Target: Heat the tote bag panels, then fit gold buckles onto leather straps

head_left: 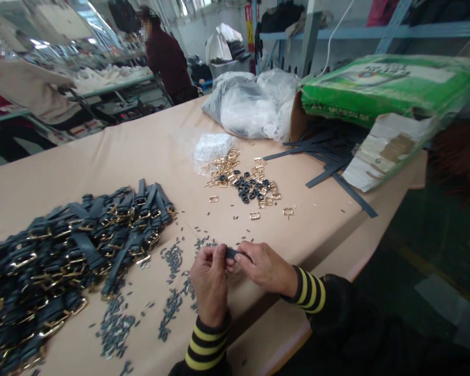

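Note:
Between my two hands stretches a short dark strap [231, 253], held just above the table's near edge. My left hand [211, 279] pinches its left end between thumb and fingers. My right hand [264, 266] grips the other end, thumb on top. Small dark cut pieces [174, 261] lie scattered beside my left hand. Beyond my hands sit gold buckles [227, 164] and a cluster of small black loops [250, 187]. On the left rises a large heap of dark straps with gold buckles fitted [82, 240].
A green box [376, 89] wrapped in plastic stands at the right, with dark strips [325, 149] spilling from it. Clear plastic bags [254, 104] rest at the table's back. The table [133, 151] drops off at the right. Two people are in the background.

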Action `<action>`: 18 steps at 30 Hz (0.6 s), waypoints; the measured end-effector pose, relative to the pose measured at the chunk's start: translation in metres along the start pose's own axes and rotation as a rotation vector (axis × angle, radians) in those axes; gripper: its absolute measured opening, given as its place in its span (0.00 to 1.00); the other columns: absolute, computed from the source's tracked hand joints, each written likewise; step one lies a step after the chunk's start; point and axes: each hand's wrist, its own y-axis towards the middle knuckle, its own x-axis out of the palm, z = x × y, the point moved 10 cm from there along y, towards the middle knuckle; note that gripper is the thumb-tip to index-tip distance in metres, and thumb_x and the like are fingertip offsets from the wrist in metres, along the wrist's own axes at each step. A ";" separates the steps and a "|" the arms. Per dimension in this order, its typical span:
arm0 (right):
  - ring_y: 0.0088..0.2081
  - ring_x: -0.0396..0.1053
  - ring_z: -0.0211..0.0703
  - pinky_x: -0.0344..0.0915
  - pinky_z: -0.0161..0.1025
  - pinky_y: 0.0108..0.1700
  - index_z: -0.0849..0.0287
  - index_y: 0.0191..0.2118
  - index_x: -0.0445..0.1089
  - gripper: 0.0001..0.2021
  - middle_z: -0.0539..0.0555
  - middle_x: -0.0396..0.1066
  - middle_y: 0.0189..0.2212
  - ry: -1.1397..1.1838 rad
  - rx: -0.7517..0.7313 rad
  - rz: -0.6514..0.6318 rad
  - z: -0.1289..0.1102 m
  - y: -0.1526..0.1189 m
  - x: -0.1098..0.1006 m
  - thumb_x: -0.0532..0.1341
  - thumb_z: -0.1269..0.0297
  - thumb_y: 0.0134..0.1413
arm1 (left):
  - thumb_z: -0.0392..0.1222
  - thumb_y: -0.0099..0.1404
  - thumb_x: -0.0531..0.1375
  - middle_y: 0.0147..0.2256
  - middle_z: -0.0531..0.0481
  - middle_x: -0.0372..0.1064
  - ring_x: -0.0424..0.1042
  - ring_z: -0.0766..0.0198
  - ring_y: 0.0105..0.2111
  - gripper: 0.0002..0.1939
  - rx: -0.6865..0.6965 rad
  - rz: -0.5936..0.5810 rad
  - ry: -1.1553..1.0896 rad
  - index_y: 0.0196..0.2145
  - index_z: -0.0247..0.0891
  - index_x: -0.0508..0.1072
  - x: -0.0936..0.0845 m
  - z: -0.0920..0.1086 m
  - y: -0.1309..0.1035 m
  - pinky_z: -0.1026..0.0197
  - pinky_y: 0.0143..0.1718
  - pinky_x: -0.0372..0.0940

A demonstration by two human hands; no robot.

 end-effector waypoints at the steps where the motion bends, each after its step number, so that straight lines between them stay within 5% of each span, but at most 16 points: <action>1: 0.22 0.56 0.34 0.49 0.33 0.25 0.60 0.25 0.57 0.08 0.48 0.59 0.19 -0.026 -0.011 -0.010 0.000 -0.001 0.000 0.52 0.71 0.55 | 0.49 0.58 0.58 0.19 0.56 0.65 0.64 0.70 0.18 0.12 0.043 0.003 0.051 0.27 0.37 0.64 0.001 0.003 -0.003 0.68 0.21 0.60; 6: 0.24 0.59 0.36 0.53 0.33 0.27 0.60 0.26 0.58 0.08 0.50 0.62 0.22 0.033 -0.049 -0.103 0.001 -0.003 0.007 0.51 0.72 0.55 | 0.47 0.57 0.58 0.22 0.56 0.63 0.64 0.69 0.20 0.10 0.209 -0.043 0.199 0.31 0.39 0.63 0.008 0.011 -0.015 0.67 0.24 0.61; 10: 0.21 0.58 0.34 0.52 0.32 0.25 0.59 0.30 0.56 0.09 0.47 0.59 0.19 0.173 -0.019 -0.094 0.009 -0.004 0.010 0.48 0.64 0.61 | 0.50 0.59 0.56 0.26 0.54 0.65 0.64 0.69 0.21 0.13 0.067 -0.118 0.005 0.37 0.39 0.64 0.010 0.001 -0.010 0.66 0.23 0.61; 15: 0.22 0.62 0.38 0.54 0.32 0.25 0.61 0.41 0.56 0.11 0.48 0.61 0.20 0.147 0.003 -0.027 0.020 -0.002 0.011 0.49 0.57 0.61 | 0.51 0.55 0.59 0.25 0.53 0.65 0.63 0.69 0.24 0.15 -0.054 -0.366 0.001 0.30 0.35 0.68 0.032 -0.013 -0.013 0.67 0.25 0.59; 18: 0.25 0.64 0.39 0.57 0.33 0.27 0.61 0.38 0.58 0.10 0.50 0.65 0.22 0.133 0.003 -0.013 0.024 0.000 0.008 0.53 0.58 0.58 | 0.52 0.56 0.58 0.24 0.52 0.65 0.63 0.69 0.23 0.16 -0.157 -0.419 -0.113 0.32 0.34 0.68 0.039 -0.025 -0.013 0.67 0.24 0.59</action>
